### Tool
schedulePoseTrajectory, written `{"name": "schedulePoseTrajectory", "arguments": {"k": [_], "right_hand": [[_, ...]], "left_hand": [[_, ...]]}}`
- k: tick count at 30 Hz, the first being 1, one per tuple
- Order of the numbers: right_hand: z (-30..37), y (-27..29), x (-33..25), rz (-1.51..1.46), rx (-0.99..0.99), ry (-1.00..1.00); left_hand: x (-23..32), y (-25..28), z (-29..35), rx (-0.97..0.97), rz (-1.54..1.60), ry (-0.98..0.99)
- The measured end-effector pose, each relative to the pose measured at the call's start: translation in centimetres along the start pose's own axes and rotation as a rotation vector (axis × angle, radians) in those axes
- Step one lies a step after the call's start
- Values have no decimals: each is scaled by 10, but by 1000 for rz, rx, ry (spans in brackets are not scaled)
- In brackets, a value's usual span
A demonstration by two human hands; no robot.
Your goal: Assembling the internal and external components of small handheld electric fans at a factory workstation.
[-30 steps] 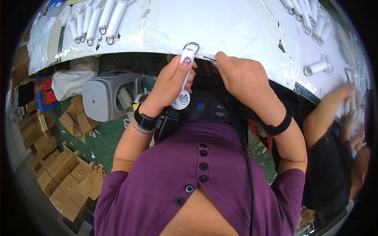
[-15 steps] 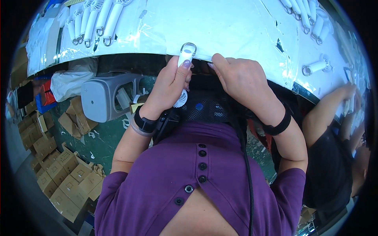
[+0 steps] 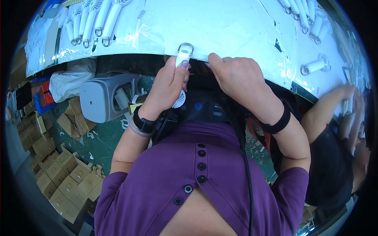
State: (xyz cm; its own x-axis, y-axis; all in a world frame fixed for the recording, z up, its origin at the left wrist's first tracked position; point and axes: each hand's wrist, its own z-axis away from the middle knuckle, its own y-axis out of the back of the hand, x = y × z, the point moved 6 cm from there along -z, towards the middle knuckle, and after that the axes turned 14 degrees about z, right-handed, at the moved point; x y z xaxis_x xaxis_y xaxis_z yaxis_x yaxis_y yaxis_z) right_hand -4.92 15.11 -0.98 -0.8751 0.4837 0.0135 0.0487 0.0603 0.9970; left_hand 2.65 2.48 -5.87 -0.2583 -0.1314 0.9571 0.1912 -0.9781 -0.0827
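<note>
A white handheld fan [image 3: 182, 56] is wrapped in the fingers of my left hand [image 3: 167, 84]. Its metal D-shaped ring points up, over the table's near edge, and its round grille head shows below my palm. Just to the right, my right hand [image 3: 238, 76] is closed in a pinch at the same edge, thumb against the forefinger. Whatever it may hold is hidden beneath the fingers. A small gap separates the two hands.
More white handheld fans [image 3: 91, 21] lie in a row at the far left of the white table [image 3: 212, 27]. Others lie at the far right, with a single fan [image 3: 315, 67] nearer. A co-worker's arm [image 3: 332, 102] reaches in at right. A grey stool [image 3: 98, 98] and cardboard boxes [image 3: 65, 177] stand on the floor.
Both hands have shifted very slightly left in the picture, along with the whole scene. My left hand keeps its hold on the handheld fan; the co-worker's hands have moved a little.
</note>
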Motion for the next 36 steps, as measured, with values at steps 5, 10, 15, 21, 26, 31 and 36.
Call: {"name": "schedulePoseTrajectory", "arguments": {"k": [5,10,15,21,26,31,36], "right_hand": [[3,-2,3,-34,14,-34],[4,0,2,-56,35,-43],[2,1,1,-42,27,-44],[2,1,2,-57,28,-48],[3,2,2,-64,27,-47],[3,2,2,-60,3,-41],[4,1,2,-61,24,-37]], "left_hand": [[-6,1,-1,-28,147,65],[-7,2,1,-27,139,67],[-6,2,-1,-37,105,41],[-7,1,1,-78,95,99],[-7,1,1,-75,73,87],[-7,2,0,-52,77,53],[-8,2,0,-57,78,46]]}}
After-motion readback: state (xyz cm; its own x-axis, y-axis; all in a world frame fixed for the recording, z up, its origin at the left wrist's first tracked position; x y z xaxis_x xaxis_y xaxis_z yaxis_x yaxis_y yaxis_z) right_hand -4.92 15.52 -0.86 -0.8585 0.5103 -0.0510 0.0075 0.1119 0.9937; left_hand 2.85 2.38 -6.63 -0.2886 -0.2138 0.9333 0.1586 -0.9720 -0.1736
